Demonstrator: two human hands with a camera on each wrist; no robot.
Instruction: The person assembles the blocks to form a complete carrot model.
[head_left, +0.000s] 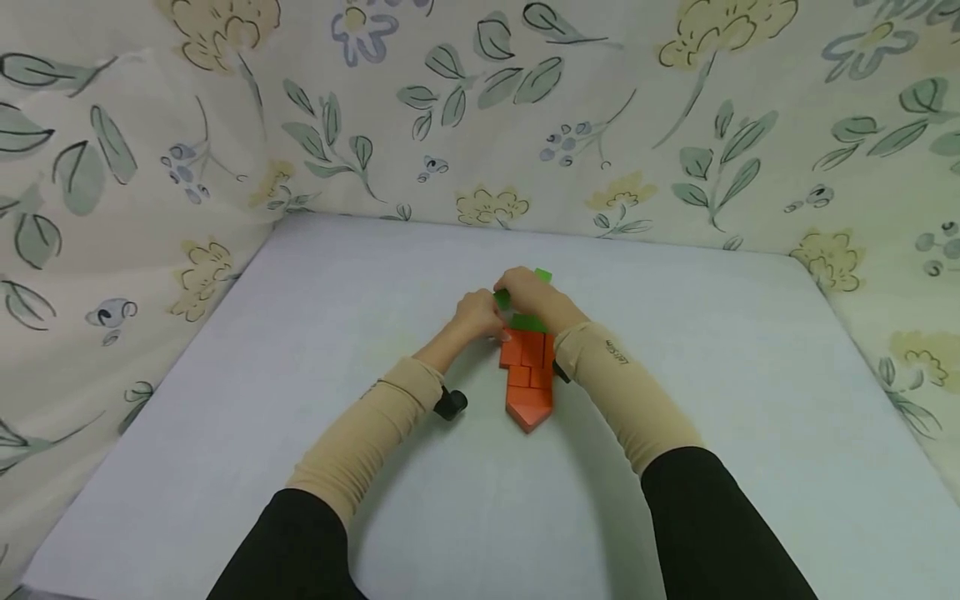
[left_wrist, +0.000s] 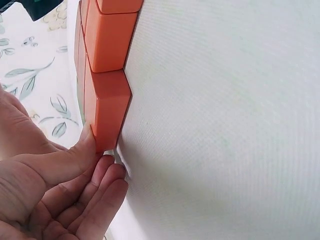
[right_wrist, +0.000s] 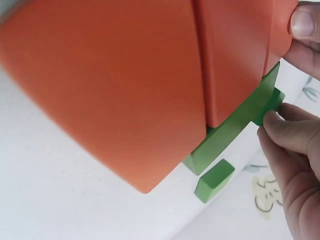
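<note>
Several orange blocks [head_left: 529, 377] lie flat together on the white table, forming a shape with a pointed near end. Along their far end runs a long green block [head_left: 530, 322]. My left hand [head_left: 477, 316] is at the far left corner of this group, thumb and a finger against the end orange block [left_wrist: 111, 107], other fingers loosely curled beside it. Just beyond the long green block, my right hand [head_left: 534, 293] pinches a small green block [right_wrist: 268, 107] between thumb and finger. Another small green block [right_wrist: 216, 180] lies apart on the table, past my right hand.
A white cloth-like surface covers the table [head_left: 225, 433]. Behind and at both sides hangs a flower-patterned cloth [head_left: 480, 125]. A black wrist-worn device [head_left: 451, 404] sticks out under the left forearm, close to the orange blocks.
</note>
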